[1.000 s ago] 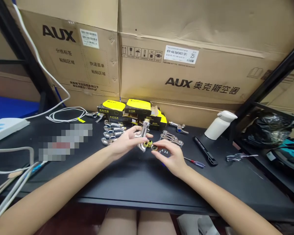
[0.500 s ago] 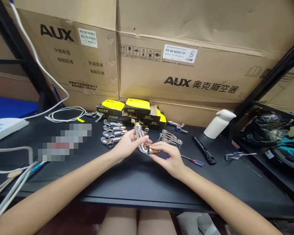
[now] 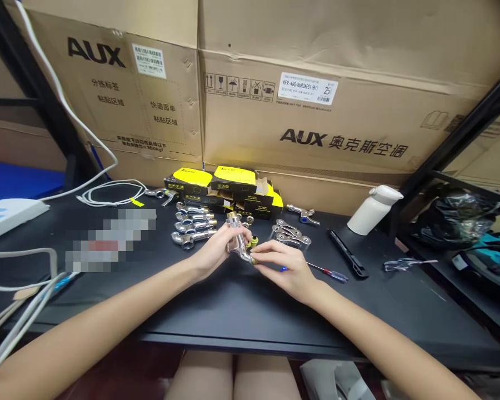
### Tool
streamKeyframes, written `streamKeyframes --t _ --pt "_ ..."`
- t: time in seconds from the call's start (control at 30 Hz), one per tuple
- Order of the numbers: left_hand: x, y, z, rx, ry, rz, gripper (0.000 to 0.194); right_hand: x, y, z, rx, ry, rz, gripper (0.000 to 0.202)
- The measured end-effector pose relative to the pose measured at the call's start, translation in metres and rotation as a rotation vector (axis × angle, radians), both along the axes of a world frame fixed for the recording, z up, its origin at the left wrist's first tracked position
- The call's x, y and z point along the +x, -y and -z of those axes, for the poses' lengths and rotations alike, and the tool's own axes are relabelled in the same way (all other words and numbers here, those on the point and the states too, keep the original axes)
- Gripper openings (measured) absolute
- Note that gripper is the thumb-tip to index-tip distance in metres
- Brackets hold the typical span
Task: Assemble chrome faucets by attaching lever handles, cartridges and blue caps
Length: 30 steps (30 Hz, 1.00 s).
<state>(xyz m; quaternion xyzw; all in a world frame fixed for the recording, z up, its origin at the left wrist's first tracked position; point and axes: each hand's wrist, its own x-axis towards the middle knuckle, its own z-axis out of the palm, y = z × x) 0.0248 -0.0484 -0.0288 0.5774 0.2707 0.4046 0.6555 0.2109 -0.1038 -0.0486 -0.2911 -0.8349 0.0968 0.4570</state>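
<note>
My left hand point(image 3: 214, 249) is closed around a chrome tap body point(image 3: 238, 248), held tilted above the table with its brass threaded end up. My right hand point(image 3: 289, 271) pinches a small brass valve cartridge point(image 3: 254, 260) at the lower opening of that body. Most of the cartridge is hidden by the opening and my fingertips. Just behind my hands, a small yellow-green part point(image 3: 254, 241) is partly visible. Several similar chrome tap bodies point(image 3: 194, 225) lie in a stack left of my left hand. Chrome lever handles point(image 3: 291, 233) lie beyond my right hand.
Black-and-yellow boxes point(image 3: 235, 183) are stacked at the back against large cartons point(image 3: 241, 128). Toward the right lie a screwdriver point(image 3: 331, 273), a black knife-like tool point(image 3: 347, 254) and a white bottle point(image 3: 370, 210). White cables point(image 3: 112, 194) and a power strip point(image 3: 14, 216) occupy the left.
The brass cartridge shows less outside the tap body than before. My left hand and the tap body have shifted slightly, and the body is turned somewhat.
</note>
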Motion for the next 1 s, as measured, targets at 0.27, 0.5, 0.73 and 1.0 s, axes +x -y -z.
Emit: streamKeyframes --t 0.27,0.5,0.73,1.0 --pt "0.0051 0.0052 0.0087 0.1 0.024 -0.122 0.024 0.0031 -0.0013 0.0054 0.107 0.036 0.005 0.029" --pt "0.0061 0.0058 0.0075 0.146 -0.013 -0.1 0.025 0.0056 -0.0009 0.0062 0.122 0.101 -0.033 0.027" --pt "0.0068 0.0062 0.0054 0.058 -0.001 -0.079 0.026 0.0008 0.0002 -0.0003 -0.084 -0.067 -0.007 0.018" --pt "0.0072 0.0065 0.0019 -0.01 0.046 -0.075 0.026 0.002 0.0038 0.0021 0.12 0.094 0.025 0.027"
